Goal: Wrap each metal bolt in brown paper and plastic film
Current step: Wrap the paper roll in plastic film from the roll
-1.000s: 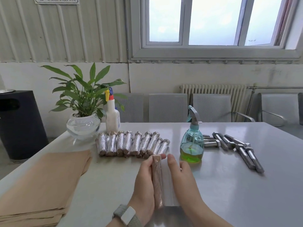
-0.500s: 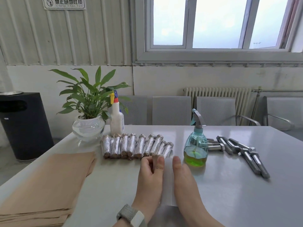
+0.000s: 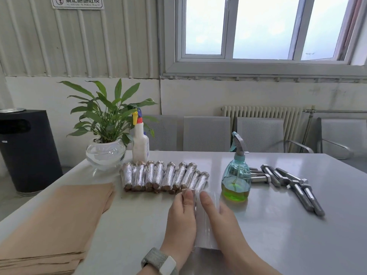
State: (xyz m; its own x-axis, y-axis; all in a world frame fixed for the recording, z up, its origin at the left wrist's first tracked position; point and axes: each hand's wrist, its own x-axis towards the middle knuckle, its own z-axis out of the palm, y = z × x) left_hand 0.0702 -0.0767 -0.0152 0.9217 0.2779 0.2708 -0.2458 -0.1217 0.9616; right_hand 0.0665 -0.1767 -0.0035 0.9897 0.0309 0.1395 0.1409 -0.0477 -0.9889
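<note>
Two hands lie flat, fingers straight, on a pale grey surface (image 3: 278, 235) under a wide window (image 3: 258, 28), with grey chairs (image 3: 206, 133) and a radiator (image 3: 264, 114) behind it. The left hand (image 3: 181, 219) covers the paper-rolled bolt (image 3: 187, 191), only its far tip showing past the fingertips; the right hand (image 3: 220, 221) presses on the clear plastic film (image 3: 207, 221) spread just beside it. Beyond them lies a row of film-wrapped bolts (image 3: 164, 176); bare bolts (image 3: 294, 184) lie to the right, past a green spray bottle (image 3: 236, 179). Brown paper sheets (image 3: 49, 225) are stacked on the left, near a potted plant (image 3: 106, 135) and a white spray bottle (image 3: 140, 143). A second ago the brown roll showed full-length between the hands; now it is almost hidden.
</note>
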